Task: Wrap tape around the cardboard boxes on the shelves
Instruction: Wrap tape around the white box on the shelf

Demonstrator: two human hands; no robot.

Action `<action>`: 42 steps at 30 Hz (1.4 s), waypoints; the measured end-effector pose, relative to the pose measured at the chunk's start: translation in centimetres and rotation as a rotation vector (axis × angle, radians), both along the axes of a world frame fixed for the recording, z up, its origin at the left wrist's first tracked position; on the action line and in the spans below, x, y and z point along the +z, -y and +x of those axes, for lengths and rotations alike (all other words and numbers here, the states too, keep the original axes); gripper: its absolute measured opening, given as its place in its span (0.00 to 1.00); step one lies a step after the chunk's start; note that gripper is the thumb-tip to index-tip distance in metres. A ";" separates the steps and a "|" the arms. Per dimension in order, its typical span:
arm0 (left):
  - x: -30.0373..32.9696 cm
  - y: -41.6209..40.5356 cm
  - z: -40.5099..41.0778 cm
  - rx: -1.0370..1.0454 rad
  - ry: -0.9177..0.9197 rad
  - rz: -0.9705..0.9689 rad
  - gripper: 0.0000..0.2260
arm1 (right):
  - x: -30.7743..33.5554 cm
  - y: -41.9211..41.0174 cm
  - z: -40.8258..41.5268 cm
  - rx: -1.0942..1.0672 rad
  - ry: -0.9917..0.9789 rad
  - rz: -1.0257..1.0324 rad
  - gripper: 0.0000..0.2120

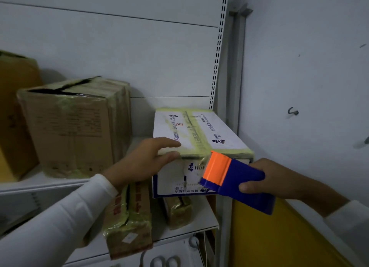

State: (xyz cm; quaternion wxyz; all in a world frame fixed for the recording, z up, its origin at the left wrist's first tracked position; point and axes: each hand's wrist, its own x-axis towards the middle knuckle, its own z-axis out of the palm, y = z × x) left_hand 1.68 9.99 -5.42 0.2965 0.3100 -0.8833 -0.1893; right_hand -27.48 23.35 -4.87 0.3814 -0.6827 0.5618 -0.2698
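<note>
The white printed cardboard box [199, 135] sits at the right end of the grey metal shelf [40, 184], hard against the slotted upright, its near end hanging slightly over the shelf's front edge. Yellowish tape already runs down the middle of its lid and along its front rim. The left hand [143, 163] steadies the box at its near-left top corner, fingers [169, 143] spread flat on the lid and thumb pressed along the front edge. The right hand [279, 183] is closed around a blue tape dispenser with an orange front plate [233, 179], whose orange end meets the box's front face just under the taped rim.

I judge this the laying of a strip down the front face. The next move would call for drawing the dispenser downward while the left hand keeps the box from sliding. Beside it stand a brown taped carton [73, 127] and, on the shelf below, smaller wrapped boxes [129, 217].
</note>
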 end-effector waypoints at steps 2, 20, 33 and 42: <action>-0.1 -1.4 -0.5 -0.086 -0.060 0.111 0.18 | 0.8 0.4 0.3 0.021 -0.014 -0.015 0.20; -2.1 -2.5 -1.8 -0.168 -0.400 0.491 0.09 | 2.9 2.8 2.5 0.089 -0.182 0.038 0.18; -2.3 1.2 4.7 0.154 -0.440 0.435 0.09 | 7.6 3.6 0.2 0.046 -0.368 0.230 0.07; -4.2 1.6 4.6 0.239 -0.444 0.532 0.09 | 8.3 5.2 1.7 -0.024 -0.466 0.241 0.21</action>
